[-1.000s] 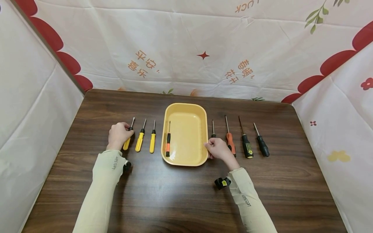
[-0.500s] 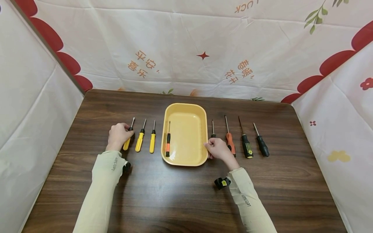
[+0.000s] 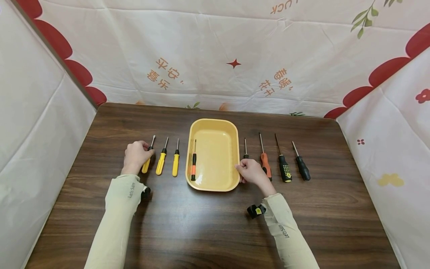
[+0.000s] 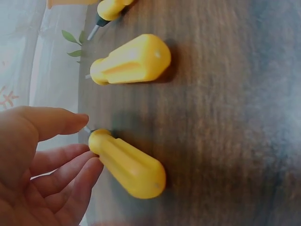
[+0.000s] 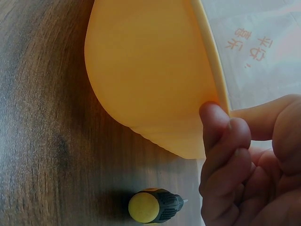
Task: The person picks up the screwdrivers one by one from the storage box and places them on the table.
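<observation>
My left hand (image 3: 135, 155) pinches the leftmost yellow screwdriver (image 4: 131, 165) at its black neck, between thumb and fingertips. Its handle lies on the table, slightly aslant. Two more yellow screwdrivers, one in the middle (image 3: 161, 162) and one nearer the tray (image 3: 175, 164), lie to its right. My right hand (image 3: 251, 172) grips the right rim of the yellow tray (image 5: 150, 61), thumb on one side, curled fingers on the other. Inside the tray, along its left wall, rests a small black-and-orange screwdriver (image 3: 193, 164). A screwdriver (image 3: 245, 146) beside the tray is partly hidden by my right hand.
Right of the tray lie an orange screwdriver (image 3: 265, 162), a black-and-yellow screwdriver (image 3: 284, 170) and a black screwdriver (image 3: 303, 170), tips pointing away. All sit on a dark wooden table (image 3: 201, 228). A printed white cloth (image 3: 208, 45) hangs behind the table's far edge.
</observation>
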{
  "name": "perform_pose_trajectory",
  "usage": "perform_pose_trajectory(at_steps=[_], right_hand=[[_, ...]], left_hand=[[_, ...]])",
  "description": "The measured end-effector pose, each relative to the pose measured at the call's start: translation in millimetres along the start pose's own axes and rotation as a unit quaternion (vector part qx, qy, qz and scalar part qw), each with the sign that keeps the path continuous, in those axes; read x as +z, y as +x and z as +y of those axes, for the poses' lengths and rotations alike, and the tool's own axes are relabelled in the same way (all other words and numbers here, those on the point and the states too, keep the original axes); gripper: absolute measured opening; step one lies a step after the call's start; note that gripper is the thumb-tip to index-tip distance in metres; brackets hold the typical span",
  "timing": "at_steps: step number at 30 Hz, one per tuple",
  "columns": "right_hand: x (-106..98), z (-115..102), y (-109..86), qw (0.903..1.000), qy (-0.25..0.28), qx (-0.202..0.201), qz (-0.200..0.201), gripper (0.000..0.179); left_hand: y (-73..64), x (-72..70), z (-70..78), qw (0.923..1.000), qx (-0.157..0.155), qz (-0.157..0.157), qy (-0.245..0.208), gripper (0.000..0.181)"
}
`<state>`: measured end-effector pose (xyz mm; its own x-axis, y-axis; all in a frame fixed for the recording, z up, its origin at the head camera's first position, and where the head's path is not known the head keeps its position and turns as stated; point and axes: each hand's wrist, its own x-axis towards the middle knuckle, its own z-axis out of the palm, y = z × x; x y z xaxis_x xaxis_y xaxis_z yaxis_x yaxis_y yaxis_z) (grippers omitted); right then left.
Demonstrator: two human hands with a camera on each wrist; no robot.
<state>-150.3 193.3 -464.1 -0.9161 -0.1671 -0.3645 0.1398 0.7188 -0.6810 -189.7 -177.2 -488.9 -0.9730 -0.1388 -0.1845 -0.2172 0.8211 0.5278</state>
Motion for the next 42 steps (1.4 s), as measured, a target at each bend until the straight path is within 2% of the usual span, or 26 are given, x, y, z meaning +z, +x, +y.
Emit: perform_pose_trajectory(at_steps=[10, 15, 27, 34, 42], right_hand=[[-0.3, -1.6, -1.3, 1.0000, 0.003, 0.000, 0.000, 0.027], [0.2, -1.3, -0.8, 1.0000, 0.002, 0.000, 0.001, 0.027], [0.2, -0.2, 0.5, 1.0000, 0.005, -0.001, -0.001, 0.026], [-0.3, -0.3, 0.7, 1.0000, 0.008, -0.004, -0.002, 0.026], [-0.6, -1.1, 0.0, 1.0000, 0.006, -0.001, -0.005, 0.026]], left_hand=[[-4.0, -7.5, 11.3, 0.9991, 0.016, 0.039, -0.003, 0.033], [-6.3, -11.8, 24.1, 0.9979, 0.033, 0.055, 0.007, 0.031], [-15.1, -23.1, 61.6, 0.9934, 0.084, 0.077, -0.005, 0.030], [-18.1, -25.2, 75.6, 0.9931, 0.091, 0.074, -0.008, 0.030], [-14.3, -20.9, 88.6, 0.9929, 0.103, 0.060, -0.002, 0.030]])
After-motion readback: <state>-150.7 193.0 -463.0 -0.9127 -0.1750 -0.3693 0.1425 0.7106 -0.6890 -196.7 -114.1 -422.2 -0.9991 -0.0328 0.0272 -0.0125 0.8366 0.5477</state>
